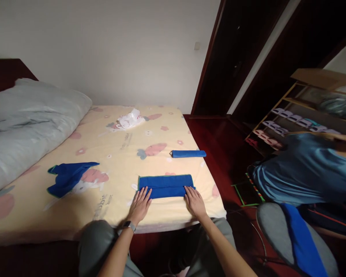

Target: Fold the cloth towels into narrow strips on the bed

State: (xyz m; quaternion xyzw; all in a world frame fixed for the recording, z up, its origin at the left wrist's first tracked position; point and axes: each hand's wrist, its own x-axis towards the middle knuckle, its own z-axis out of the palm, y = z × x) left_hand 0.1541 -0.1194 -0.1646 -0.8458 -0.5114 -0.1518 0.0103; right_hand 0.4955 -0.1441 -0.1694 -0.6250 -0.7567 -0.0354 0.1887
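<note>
Blue cloth with green edging lies near the front edge of a bed, spread out as a wide, low rectangle, with a lengthwise line where its near part is folded over. The left hand rests on its left end, palm down, fingers outstretched and slightly spread, pressing on the fabric rather than grasping it. The right hand lies on the right end in much the same way, flattened, its fingertips on the cloth near the corner. A watch is strapped on the left wrist. Just beyond the cloth, toward the right side of the bed, is a narrow folded blue strip with a small dark loop at its left end. Well to the left, a crumpled blue cloth sits on the printed sheet, apart from both hands. Farther back is a rumpled white plastic bag, and a grey quilt is heaped along the left. At the right, a person in a blue shirt bends near a shoe rack; close by, a blue band crosses what seems to be a grey padded seat.
</note>
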